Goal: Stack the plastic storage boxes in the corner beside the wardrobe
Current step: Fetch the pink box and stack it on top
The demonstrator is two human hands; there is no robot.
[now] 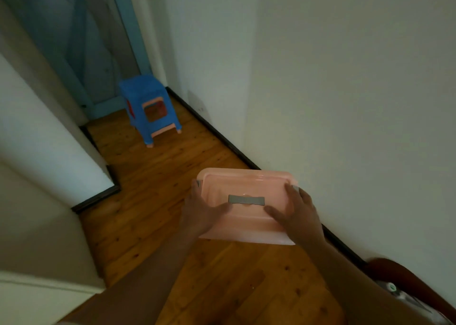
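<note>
Evidently pink storage box (246,191), left hand (201,213), right hand (297,213) gripping.

My left hand (202,211) and right hand (298,213) half cover the grey side clips (295,188) of the pink box (246,230). The blue stool (148,102) is blurred, and I can't identify the red thing (161,109) seen through it. The picture's corner cuts off a dark wooden piece (404,280).

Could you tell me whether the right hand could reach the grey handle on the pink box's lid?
Probably yes: the right hand grips the pink box just beside the grey handle, with nothing between them.
</note>
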